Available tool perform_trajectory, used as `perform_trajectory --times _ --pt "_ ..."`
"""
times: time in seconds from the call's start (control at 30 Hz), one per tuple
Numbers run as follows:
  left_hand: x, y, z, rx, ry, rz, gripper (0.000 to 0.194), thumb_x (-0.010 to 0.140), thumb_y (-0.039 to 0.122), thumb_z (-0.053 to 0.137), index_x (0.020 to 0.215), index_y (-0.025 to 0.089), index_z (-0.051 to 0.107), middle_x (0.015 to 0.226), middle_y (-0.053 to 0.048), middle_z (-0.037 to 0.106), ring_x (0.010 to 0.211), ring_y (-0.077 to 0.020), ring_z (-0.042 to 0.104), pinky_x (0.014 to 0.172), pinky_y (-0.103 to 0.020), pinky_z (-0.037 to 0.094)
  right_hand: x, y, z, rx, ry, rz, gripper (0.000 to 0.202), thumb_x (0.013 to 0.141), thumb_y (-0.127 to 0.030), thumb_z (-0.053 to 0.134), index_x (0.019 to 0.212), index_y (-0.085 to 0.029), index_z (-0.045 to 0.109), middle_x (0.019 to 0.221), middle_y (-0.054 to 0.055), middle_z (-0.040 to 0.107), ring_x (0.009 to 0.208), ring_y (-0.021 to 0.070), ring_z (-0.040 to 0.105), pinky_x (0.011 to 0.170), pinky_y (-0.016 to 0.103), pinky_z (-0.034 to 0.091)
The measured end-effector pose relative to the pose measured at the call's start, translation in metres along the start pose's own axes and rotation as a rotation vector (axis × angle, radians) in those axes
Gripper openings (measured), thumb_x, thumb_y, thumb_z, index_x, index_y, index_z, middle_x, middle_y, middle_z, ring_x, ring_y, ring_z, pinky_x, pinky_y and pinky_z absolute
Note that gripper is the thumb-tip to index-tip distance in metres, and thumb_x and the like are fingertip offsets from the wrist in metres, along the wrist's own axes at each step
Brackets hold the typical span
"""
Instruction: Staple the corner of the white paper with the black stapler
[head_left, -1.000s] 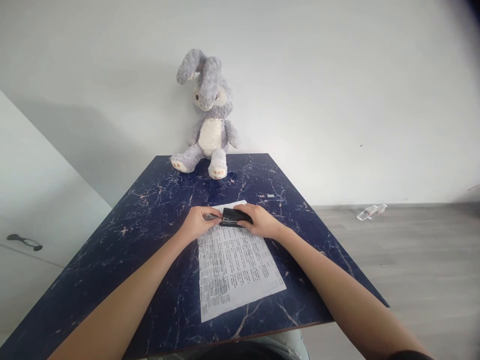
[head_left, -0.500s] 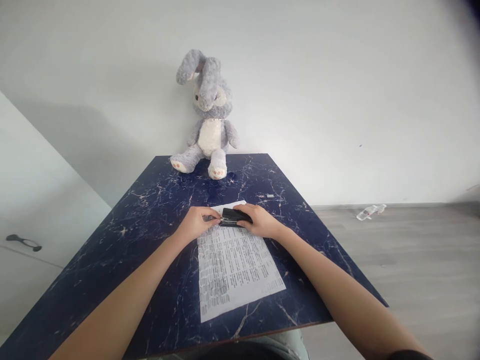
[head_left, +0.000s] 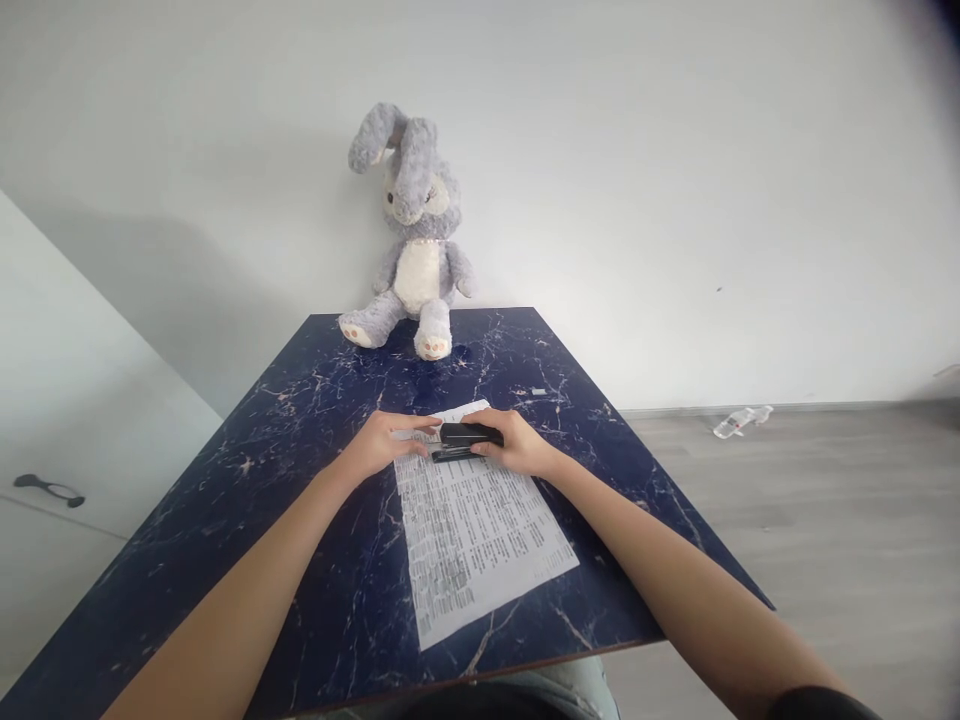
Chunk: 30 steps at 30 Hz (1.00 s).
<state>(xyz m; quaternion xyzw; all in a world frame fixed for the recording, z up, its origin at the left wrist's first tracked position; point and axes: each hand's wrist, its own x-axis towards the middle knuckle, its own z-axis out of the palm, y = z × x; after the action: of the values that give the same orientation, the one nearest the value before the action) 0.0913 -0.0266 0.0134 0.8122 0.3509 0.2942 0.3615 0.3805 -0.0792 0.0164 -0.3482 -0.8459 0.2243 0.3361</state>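
A black stapler point(head_left: 466, 436) is over the upper part of a printed white paper point(head_left: 487, 540), its top arm raised from its base. My right hand point(head_left: 517, 442) grips its right end, with the thumb low and the fingers on top. To the left, my left hand point(head_left: 382, 442) has its thumb and fingers spread apart near the stapler's left end, holding nothing that shows. The paper lies slanted on the dark blue marbled table point(head_left: 330, 560).
A grey plush rabbit point(head_left: 420, 250) sits at the table's far edge against the wall. A small pale piece point(head_left: 539, 392) lies right of centre. Clear plastic point(head_left: 741, 421) is on the floor at right. A white cabinet with a dark handle point(head_left: 49, 490) stands at left.
My left thumb and fingers have opened and drawn back slightly left from the stapler. The stapler has tilted a little, and the paper's lower end has shifted right.
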Motion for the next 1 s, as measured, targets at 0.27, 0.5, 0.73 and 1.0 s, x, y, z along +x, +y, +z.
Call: perform_trajectory --times 0.27,0.5,0.73,1.0 --pt "0.002 0.004 0.017 0.133 -0.008 0.208 0.034 0.086 0.033 0.080 0.120 0.028 0.077 0.120 -0.006 0.078 0.113 -0.0276 0.072 0.106 -0.041 0.052 0.004 -0.012 0.010 0.039 0.022 -0.134 0.035 0.095 -0.026 0.072 0.130 -0.023 0.067 0.117 0.009 0.075 0.106 0.0256 0.068 0.097 0.042 0.053" --pt "0.003 0.000 0.034 0.380 0.091 0.009 0.058 0.101 0.054 0.057 0.150 0.022 0.055 0.153 -0.015 0.057 0.142 -0.0349 0.052 0.118 -0.054 0.040 -0.004 0.006 -0.032 -0.225 0.133 0.172 0.032 0.087 -0.021 0.076 0.119 -0.023 0.073 0.108 0.007 0.077 0.096 0.0251 0.072 0.091 0.041 0.054" --pt "-0.001 -0.017 0.031 0.567 -0.152 0.065 0.067 0.101 0.064 0.051 0.161 0.036 0.040 0.170 -0.010 0.034 0.157 -0.0397 0.027 0.126 -0.063 0.019 -0.021 0.049 -0.073 -0.296 0.200 0.346 0.035 0.085 -0.019 0.076 0.121 -0.021 0.075 0.112 0.009 0.078 0.101 0.0290 0.073 0.098 0.048 0.055" --pt "0.003 -0.025 0.004 0.586 -0.042 0.087 0.062 0.097 0.050 0.066 0.154 0.037 0.048 0.158 -0.011 0.043 0.139 -0.0395 0.046 0.116 -0.058 0.035 -0.020 0.035 -0.070 -0.124 -0.024 0.254 0.032 0.087 -0.023 0.075 0.120 -0.022 0.075 0.116 0.006 0.077 0.103 0.0270 0.073 0.095 0.044 0.056"
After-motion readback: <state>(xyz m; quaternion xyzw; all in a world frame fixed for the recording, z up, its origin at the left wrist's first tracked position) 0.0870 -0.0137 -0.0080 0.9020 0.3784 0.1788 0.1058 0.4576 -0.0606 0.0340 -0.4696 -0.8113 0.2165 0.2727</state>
